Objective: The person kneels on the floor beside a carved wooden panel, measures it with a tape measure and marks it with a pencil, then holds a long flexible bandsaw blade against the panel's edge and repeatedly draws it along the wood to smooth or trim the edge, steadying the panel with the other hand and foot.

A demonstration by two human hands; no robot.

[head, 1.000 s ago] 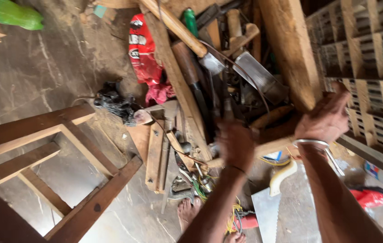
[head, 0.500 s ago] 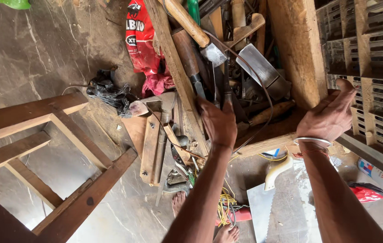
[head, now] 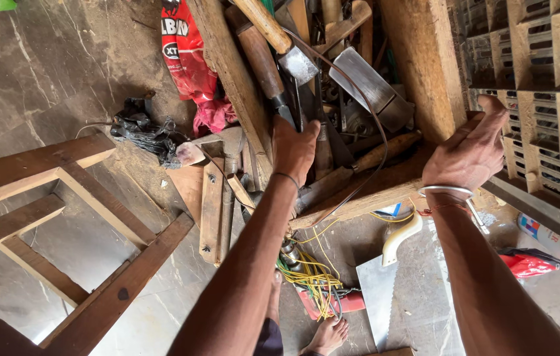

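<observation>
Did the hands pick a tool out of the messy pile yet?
Not yet. Nothing is lifted out: the tools all lie in the pile. The left hand is down among the tools, touching one. The right hand rests on a wooden beam. Picking one up is left.

**Worn wood and dull steel**

The beam [head: 425, 62] under the right hand [head: 468, 155] is rough, raw wood. Tool handles [head: 260, 56] near the left hand [head: 293, 148] are smooth, darkened wood; the blades [head: 369, 82] are matt grey metal. The red bag [head: 188, 56] looks like glossy plastic. The floor [head: 49, 72] is polished, veined stone, perhaps marble.
</observation>
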